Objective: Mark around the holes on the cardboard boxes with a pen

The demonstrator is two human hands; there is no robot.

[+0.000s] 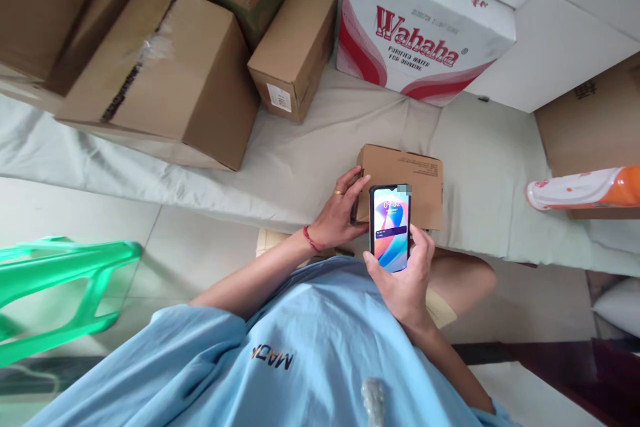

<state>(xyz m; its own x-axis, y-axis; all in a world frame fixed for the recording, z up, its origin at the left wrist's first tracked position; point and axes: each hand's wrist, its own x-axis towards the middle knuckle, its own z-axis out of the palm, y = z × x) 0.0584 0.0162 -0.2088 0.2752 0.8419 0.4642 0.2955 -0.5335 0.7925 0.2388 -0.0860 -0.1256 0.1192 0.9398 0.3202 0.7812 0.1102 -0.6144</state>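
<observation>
A smartphone (392, 230) in a black case, its screen lit with a clock and a colourful wallpaper, is gripped in my right hand (410, 273). My right thumb lies along its lower left edge, with fingers around the other side. Behind the phone, a small flat cardboard box (425, 180) with fine print rests on the cloth-covered surface. My left hand (343, 207) is against the left side of that box, fingers spread and thumb apart. The phone hides part of the box.
Several brown cardboard boxes (210, 73) stand at the back left. A white and red Wahaha water carton (415, 27) is at the back. An orange and white bottle (585, 188) lies at the right. A green plastic stool (90, 293) stands on the floor at left.
</observation>
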